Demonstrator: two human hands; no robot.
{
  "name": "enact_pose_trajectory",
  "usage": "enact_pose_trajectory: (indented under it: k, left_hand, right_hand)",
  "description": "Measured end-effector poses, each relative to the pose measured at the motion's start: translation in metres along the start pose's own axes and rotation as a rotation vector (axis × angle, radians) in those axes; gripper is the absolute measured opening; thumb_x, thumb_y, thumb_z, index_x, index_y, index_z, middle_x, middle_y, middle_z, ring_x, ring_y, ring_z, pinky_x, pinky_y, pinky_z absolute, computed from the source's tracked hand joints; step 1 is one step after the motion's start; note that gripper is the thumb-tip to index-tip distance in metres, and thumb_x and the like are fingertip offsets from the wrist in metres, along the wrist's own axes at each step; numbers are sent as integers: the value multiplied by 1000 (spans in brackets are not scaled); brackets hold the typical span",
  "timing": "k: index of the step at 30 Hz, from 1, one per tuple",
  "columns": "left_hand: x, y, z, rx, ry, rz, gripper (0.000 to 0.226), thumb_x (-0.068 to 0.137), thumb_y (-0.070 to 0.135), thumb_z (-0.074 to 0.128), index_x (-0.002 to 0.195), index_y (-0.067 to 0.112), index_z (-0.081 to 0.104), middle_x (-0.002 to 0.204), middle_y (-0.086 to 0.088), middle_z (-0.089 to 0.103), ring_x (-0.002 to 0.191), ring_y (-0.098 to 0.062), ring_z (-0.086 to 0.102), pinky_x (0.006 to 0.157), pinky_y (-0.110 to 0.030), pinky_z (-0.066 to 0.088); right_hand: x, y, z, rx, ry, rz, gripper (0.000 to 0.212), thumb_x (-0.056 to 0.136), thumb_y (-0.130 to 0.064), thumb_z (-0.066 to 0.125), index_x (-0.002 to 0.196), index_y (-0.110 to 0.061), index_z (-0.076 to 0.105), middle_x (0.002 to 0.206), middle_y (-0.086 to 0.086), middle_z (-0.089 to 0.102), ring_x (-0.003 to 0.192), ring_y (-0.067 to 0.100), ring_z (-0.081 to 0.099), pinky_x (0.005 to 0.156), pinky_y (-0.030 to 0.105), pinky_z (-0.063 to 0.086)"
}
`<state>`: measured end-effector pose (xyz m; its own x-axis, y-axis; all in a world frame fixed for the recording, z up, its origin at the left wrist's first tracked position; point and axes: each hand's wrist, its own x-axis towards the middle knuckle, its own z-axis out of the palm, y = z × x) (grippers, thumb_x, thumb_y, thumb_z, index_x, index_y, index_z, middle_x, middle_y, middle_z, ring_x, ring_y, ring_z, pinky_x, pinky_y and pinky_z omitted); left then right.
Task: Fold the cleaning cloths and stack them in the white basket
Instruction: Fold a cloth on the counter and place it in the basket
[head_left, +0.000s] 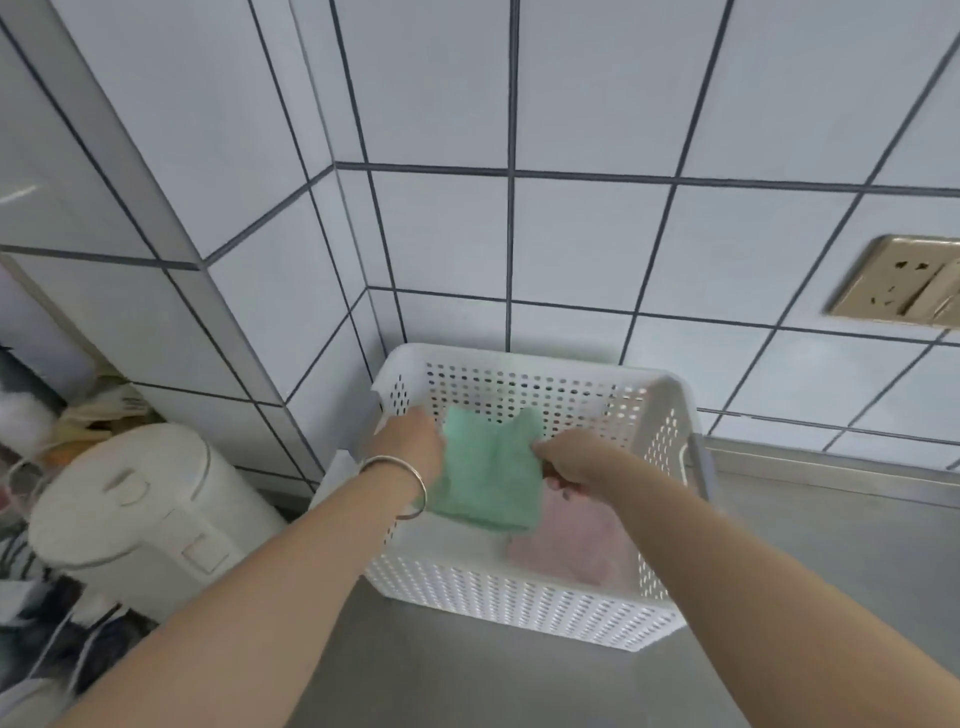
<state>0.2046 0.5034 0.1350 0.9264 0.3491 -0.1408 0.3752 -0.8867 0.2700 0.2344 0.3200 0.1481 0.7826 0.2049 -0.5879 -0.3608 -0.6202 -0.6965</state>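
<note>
A cream kettle (140, 512) stands left of the white basket (519, 597). Over the basket, the left hand (410, 441) and right hand (576, 460) pinch the folded green cloth (488, 478); a pink cloth (576, 545) lies inside, a wall socket (904, 283) to the right.

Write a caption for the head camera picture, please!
Both hands, left and right, hold a folded green cloth over the white basket, beside a pink cloth.

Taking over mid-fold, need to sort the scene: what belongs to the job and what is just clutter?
Job: green cloth held by left hand and right hand; pink cloth; white basket.
Clutter: cream kettle, wall socket, silver bracelet.
</note>
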Motion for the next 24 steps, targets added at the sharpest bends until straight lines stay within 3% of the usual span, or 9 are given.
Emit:
enact_pose_trajectory:
  k: [4, 8, 13, 18, 24]
  left_hand:
    - [31, -10, 20, 139, -177, -26, 27, 93, 4, 36, 110, 3, 56, 108, -15, 63, 97, -31, 61, 82, -37, 50]
    - [52, -11, 40, 238, -279, -9, 37, 92, -1, 35, 126, 5, 48, 120, -14, 59, 107, -29, 59, 90, -37, 49]
    - [75, -12, 66, 410, -452, 68, 42, 94, -1, 29, 133, 3, 43, 136, -16, 48, 122, -30, 49, 102, -38, 42]
    - [87, -13, 81, 505, -586, -8, 42, 96, -1, 27, 135, 1, 40, 136, -14, 49, 123, -28, 49, 102, -38, 43]
    - [90, -14, 94, 571, -555, 50, 44, 93, 0, 27, 135, 7, 39, 132, -12, 51, 118, -27, 52, 95, -35, 46]
  right_hand:
    - [41, 7, 19, -263, -52, 102, 28, 93, -14, 46, 66, -9, 51, 59, 4, 51, 45, 14, 41, 44, 19, 34]
    - [74, 10, 34, -402, -111, 159, 21, 91, -15, 47, 72, -10, 55, 73, 7, 57, 54, 16, 46, 58, 25, 43]
    - [110, 17, 47, -481, -158, 245, 28, 88, -7, 41, 62, -8, 49, 62, 8, 51, 46, 16, 41, 48, 25, 35]
    - [134, 20, 58, -506, -239, 362, 38, 94, -9, 39, 57, -10, 48, 30, -3, 49, 21, 6, 37, 38, 16, 32]
    - [144, 16, 62, -381, -314, 467, 54, 101, -16, 34, 49, -6, 47, 25, 0, 48, 20, 4, 45, 33, 14, 40]
